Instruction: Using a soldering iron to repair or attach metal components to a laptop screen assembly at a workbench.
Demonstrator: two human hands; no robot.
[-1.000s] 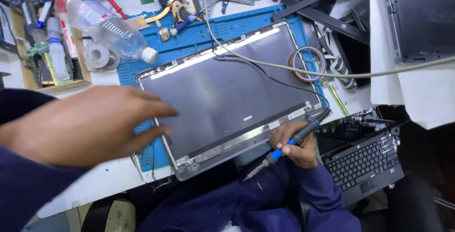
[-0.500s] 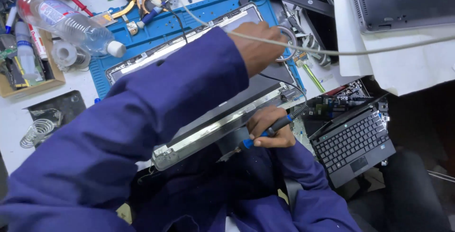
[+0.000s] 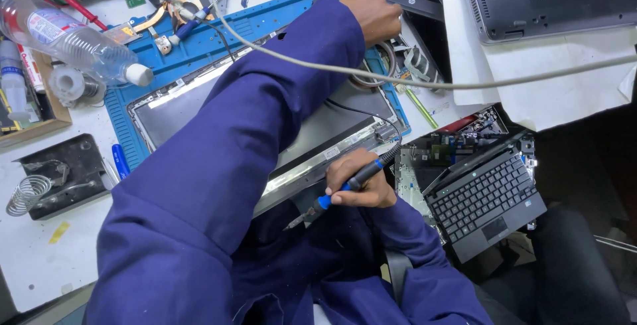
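Nearest to us, our right hand (image 3: pixel 358 189) has its fingers wrapped and pressed together around a soldering iron (image 3: pixel 345 189) with a blue and black grip, its metal tip pointing down toward our lap and its cord trailing up across the work. We judge the iron light and stiff, best held on the padded grip well back from the tip. Just beyond it lies a laptop screen panel (image 3: pixel 332 132) on a blue work mat (image 3: pixel 199 43) on the table (image 3: pixel 40 252), much of it hidden under our left sleeve. The panel looks thin, wide and fragile, so we would take it by its metal edge frame rather than press on the dark face. Farther off, our left hand (image 3: pixel 375 13) reaches past the mat's far corner into a pile of dark parts; we cannot tell whether its fingers are closed on anything. A clear plastic bottle (image 3: pixel 73 39) lies at the far left.
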